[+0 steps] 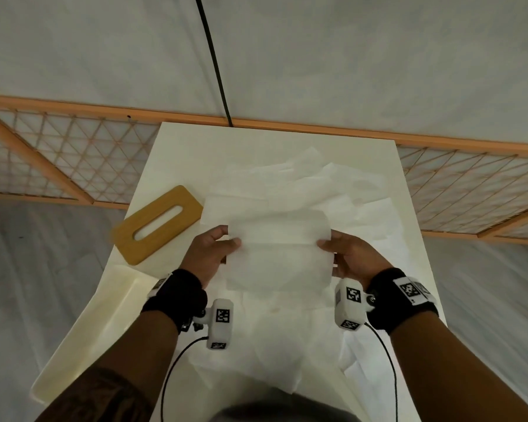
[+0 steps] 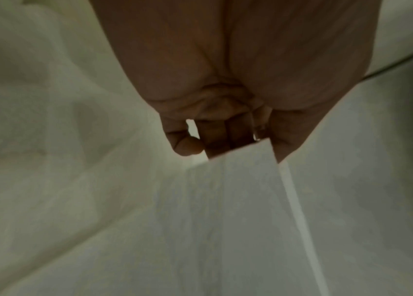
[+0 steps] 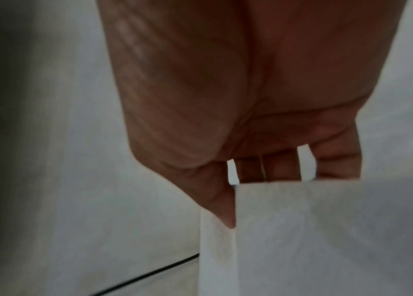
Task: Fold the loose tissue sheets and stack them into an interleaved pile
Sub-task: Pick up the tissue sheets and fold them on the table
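I hold one white tissue sheet (image 1: 278, 254) above the middle of the table, stretched between both hands. My left hand (image 1: 217, 248) pinches its left edge, thumb on top and fingers behind. My right hand (image 1: 342, 254) pinches the right edge the same way. In the left wrist view the sheet (image 2: 238, 200) runs out from the left hand's fingers (image 2: 215, 138); in the right wrist view the sheet (image 3: 314, 230) leaves the right hand's fingers (image 3: 276, 168). Several loose tissue sheets (image 1: 333, 184) lie spread over the far and right part of the table, and more tissue (image 1: 275, 336) lies under my wrists.
A wooden tissue-box lid (image 1: 157, 223) with a slot lies at the left of the white table (image 1: 180, 141). A cream box body (image 1: 104, 324) sits along the table's left front edge. A black cable (image 1: 214, 62) hangs behind the table.
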The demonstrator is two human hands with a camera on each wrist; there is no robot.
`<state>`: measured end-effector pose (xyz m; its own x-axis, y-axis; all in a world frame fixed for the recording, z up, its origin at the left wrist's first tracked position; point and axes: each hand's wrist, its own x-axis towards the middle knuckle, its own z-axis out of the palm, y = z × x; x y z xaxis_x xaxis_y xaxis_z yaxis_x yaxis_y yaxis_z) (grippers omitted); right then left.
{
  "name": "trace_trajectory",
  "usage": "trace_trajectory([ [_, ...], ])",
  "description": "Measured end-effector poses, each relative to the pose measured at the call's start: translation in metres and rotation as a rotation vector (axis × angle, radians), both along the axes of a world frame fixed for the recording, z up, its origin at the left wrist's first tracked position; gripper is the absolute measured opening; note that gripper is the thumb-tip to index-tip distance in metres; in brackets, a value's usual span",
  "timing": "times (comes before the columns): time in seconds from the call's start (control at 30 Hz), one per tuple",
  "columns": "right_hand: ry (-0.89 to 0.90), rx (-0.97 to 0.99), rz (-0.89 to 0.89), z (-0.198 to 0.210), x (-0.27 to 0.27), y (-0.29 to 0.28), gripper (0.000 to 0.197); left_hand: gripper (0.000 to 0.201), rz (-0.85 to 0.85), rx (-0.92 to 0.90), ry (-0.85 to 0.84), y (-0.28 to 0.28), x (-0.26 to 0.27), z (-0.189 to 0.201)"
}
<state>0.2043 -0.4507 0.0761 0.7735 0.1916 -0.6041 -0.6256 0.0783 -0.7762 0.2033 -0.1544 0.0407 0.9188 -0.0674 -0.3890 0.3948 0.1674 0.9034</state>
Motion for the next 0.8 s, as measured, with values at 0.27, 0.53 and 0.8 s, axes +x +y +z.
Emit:
trace_trajectory([
  [0.27,-0.1,-0.22,0.092,-0.033,0.004,-0.028,0.019,0.025,-0.04,0.12,0.027,-0.011,-0.005,-0.013],
  [0.53,0.145,-0.158,0.047,-0.043,-0.007,-0.039,0.039,0.039,-0.278,0.155,0.174,-0.025,-0.013,-0.018],
  [0.8,-0.049,-0.511,0.215,-0.076,-0.011,-0.041,0.018,0.017,-0.407,0.702,0.016,-0.03,-0.015,-0.039],
])
